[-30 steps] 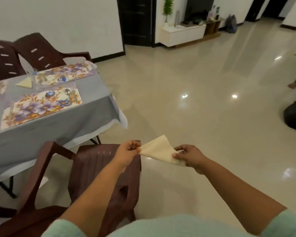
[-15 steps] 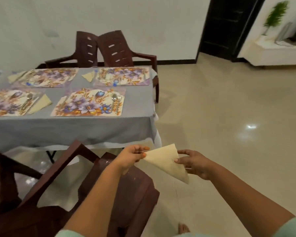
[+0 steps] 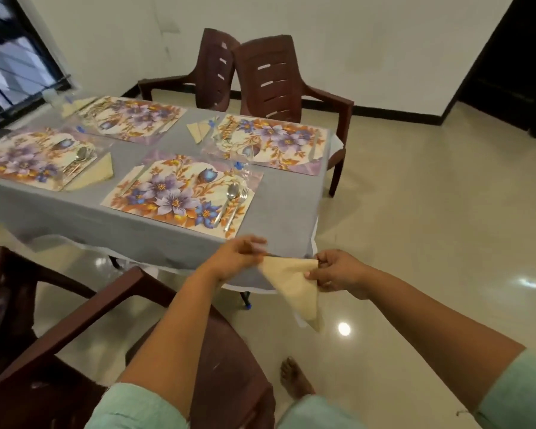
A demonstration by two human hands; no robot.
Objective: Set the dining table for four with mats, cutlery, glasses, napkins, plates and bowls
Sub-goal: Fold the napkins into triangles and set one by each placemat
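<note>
The person wears a pale mint-green top with short sleeves (image 3: 514,388) ending above the elbows. A ring (image 3: 329,283) sits on one right-hand finger. The foot (image 3: 294,379) is bare.

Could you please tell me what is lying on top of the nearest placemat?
A spoon and fork lie on the nearest placemat's right side. A glass stands at its far corner. No plate or napkin.

Brown chairs (image 3: 276,78) stand by a white wall (image 3: 384,41).
</note>
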